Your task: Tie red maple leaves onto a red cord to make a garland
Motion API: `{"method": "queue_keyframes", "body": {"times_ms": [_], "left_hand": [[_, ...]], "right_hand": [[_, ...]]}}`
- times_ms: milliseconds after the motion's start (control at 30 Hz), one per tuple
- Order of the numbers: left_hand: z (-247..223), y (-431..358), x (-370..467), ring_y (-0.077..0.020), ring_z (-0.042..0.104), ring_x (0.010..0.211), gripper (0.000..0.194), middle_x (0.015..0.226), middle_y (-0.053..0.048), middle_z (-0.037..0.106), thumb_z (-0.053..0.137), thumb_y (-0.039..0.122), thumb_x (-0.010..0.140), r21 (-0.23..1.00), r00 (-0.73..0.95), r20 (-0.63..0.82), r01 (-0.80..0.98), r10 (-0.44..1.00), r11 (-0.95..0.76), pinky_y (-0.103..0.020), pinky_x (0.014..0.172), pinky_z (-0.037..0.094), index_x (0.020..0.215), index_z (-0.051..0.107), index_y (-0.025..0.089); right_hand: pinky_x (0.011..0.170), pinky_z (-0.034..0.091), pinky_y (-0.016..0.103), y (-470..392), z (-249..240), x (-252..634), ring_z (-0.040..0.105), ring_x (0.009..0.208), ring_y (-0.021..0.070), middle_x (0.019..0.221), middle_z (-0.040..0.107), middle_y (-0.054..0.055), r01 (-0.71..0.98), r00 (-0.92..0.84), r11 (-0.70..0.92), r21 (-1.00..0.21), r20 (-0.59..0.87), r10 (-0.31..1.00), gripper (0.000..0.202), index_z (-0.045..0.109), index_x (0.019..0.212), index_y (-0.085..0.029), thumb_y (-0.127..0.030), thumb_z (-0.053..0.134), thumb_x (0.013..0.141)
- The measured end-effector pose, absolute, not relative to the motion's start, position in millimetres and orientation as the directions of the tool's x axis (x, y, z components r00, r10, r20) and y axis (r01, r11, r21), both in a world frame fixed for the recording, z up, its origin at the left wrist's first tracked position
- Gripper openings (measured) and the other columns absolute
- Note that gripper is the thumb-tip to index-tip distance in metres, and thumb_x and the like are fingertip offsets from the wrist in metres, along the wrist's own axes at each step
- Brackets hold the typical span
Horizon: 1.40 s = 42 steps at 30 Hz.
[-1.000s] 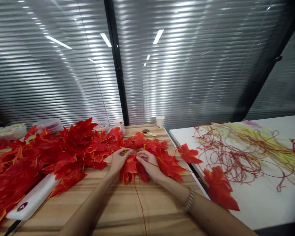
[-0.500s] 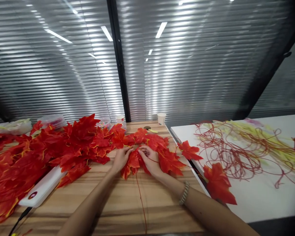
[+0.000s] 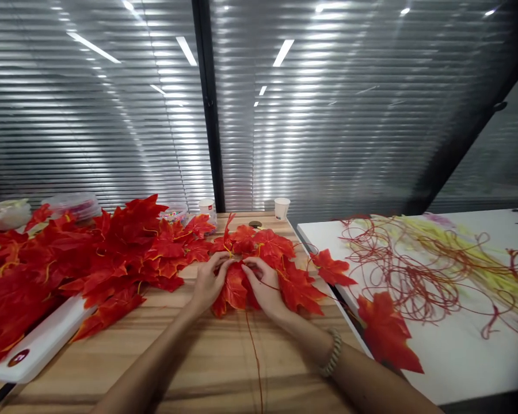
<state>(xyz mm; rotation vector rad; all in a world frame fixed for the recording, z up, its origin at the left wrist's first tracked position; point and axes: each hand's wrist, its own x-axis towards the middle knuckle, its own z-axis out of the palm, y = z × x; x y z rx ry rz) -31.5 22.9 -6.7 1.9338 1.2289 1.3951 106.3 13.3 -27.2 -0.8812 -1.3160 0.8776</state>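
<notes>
Pinching a leaf [image 3: 227, 234], left hand [image 3: 207, 282] is best held steady; what's grasped by right hand [image 3: 265, 289], beside those fingers [image 3: 218, 259], can't be told.

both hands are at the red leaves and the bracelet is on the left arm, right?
Not the left: the bracelet is on the right arm, as the head view shows. The left hand and right hand are indeed at the red leaves.
</notes>
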Motion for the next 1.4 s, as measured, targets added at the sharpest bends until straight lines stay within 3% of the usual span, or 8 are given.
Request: {"method": "queue_keyframes", "body": {"times_ms": [167, 500, 700, 800, 967, 1100, 1233, 1400], "left_hand": [[-4, 16, -24, -0.0172, 0.060, 0.083, 0.017, 0.090, -0.005, 0.064, 0.050, 0.030, 0.082, 0.800, 0.063, 0.529, 0.297, 0.847, -0.521, -0.026, 0.076, 0.047, 0.088, 0.059, 0.018], [-9, 17, -22, -0.0163, 0.060, 0.074, 0.021, 0.087, -0.006, 0.064, 0.048, 0.033, 0.083, 0.770, 0.102, 0.488, 0.417, 0.867, -0.483, -0.025, 0.067, 0.046, 0.091, 0.059, 0.017], [-14, 17, -23, -0.0154, 0.060, 0.072, 0.020, 0.083, -0.004, 0.066, 0.049, 0.031, 0.083, 0.681, 0.084, 0.584, 0.492, 0.807, -0.543, -0.025, 0.066, 0.046, 0.090, 0.061, 0.017], [-15, 19, -26, -0.0151, 0.060, 0.072, 0.018, 0.083, -0.004, 0.066, 0.052, 0.029, 0.082, 0.660, 0.040, 0.630, 0.497, 0.775, -0.563, -0.024, 0.067, 0.047, 0.088, 0.062, 0.017], [-16, 23, -30, -0.0157, 0.060, 0.069, 0.014, 0.076, -0.004, 0.066, 0.053, 0.026, 0.080, 0.616, 0.115, 0.643, 0.511, 0.758, -0.600, -0.026, 0.067, 0.046, 0.078, 0.063, 0.016], [-15, 24, -32, -0.0174, 0.060, 0.075, 0.016, 0.081, -0.006, 0.067, 0.050, 0.021, 0.080, 0.577, 0.223, 0.652, 0.476, 0.725, -0.664, -0.028, 0.070, 0.046, 0.077, 0.065, 0.016], [-17, 24, -34, -0.0177, 0.061, 0.075, 0.017, 0.081, -0.006, 0.068, 0.049, 0.020, 0.079, 0.628, 0.185, 0.638, 0.436, 0.747, -0.645, -0.028, 0.071, 0.046, 0.079, 0.067, 0.017], [-17, 26, -31, -0.0184, 0.062, 0.077, 0.015, 0.082, -0.006, 0.069, 0.053, 0.022, 0.076, 0.748, 0.093, 0.572, 0.348, 0.815, -0.565, -0.028, 0.071, 0.047, 0.077, 0.068, 0.016]], "right_hand": [[0.079, 0.048, 0.031, 8, -26, 106, 0.060, 0.086, 0.0177, 0.091, 0.064, 0.004, -0.044, -0.021, 0.439, -0.897, 0.440, 0.898, 0.018, 0.062, 0.089, -0.020, -0.017, 0.048, 0.078], [0.076, 0.050, 0.028, 16, -28, 109, 0.059, 0.082, 0.0150, 0.088, 0.061, 0.004, -0.134, 0.088, 0.442, -0.887, 0.434, 0.897, 0.018, 0.054, 0.091, -0.019, -0.021, 0.059, 0.074], [0.076, 0.050, 0.027, 14, -23, 110, 0.060, 0.084, 0.0150, 0.089, 0.062, 0.004, -0.168, 0.070, 0.477, -0.863, 0.472, 0.879, 0.026, 0.056, 0.094, -0.019, -0.022, 0.064, 0.070], [0.072, 0.051, 0.026, 13, -20, 113, 0.061, 0.081, 0.0150, 0.089, 0.063, 0.004, -0.098, 0.017, 0.477, -0.873, 0.478, 0.878, 0.031, 0.056, 0.099, -0.019, -0.022, 0.065, 0.069], [0.070, 0.051, 0.027, 14, -18, 117, 0.062, 0.074, 0.0154, 0.085, 0.064, 0.004, 0.012, 0.016, 0.442, -0.897, 0.442, 0.897, 0.025, 0.058, 0.098, -0.018, -0.022, 0.059, 0.074], [0.075, 0.050, 0.026, 19, -18, 118, 0.062, 0.078, 0.0143, 0.083, 0.064, 0.003, -0.120, 0.045, 0.445, -0.887, 0.443, 0.895, 0.018, 0.057, 0.091, -0.018, -0.021, 0.057, 0.073], [0.076, 0.049, 0.024, 23, -19, 115, 0.061, 0.078, 0.0126, 0.080, 0.063, 0.001, -0.243, 0.059, 0.413, -0.878, 0.411, 0.910, 0.014, 0.056, 0.084, -0.019, -0.022, 0.060, 0.070], [0.077, 0.049, 0.023, 22, -20, 114, 0.061, 0.078, 0.0120, 0.081, 0.063, 0.001, -0.272, 0.048, 0.385, -0.882, 0.387, 0.921, 0.018, 0.056, 0.084, -0.019, -0.022, 0.062, 0.068]]}}
